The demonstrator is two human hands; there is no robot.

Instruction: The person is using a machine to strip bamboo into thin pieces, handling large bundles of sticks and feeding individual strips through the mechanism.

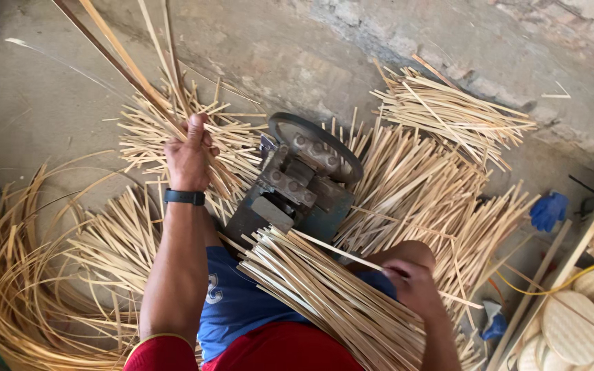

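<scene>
Bare concrete floor (49,103) strewn with cane. Left hand (188,152) fingers clenched around long strips (115,58); right hand (412,280) fingers curled, pinching one strip from the bundle (324,292) to feed the machine (300,182) just beyond.

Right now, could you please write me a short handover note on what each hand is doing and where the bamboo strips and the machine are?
Left hand: stretched forward, closed around long bamboo strips that stick up and away from it.
Right hand: resting on the bundle of strips lying across the lap.
Machine: dark metal, with a wheel, on the floor just ahead of the knees.
Done: heaps of cut short strips lie around the machine; curled shavings are piled to the left.
Left: the lap bundle and the long strips in the left hand.
Nearby: blue glove, round woven discs at right.
</scene>
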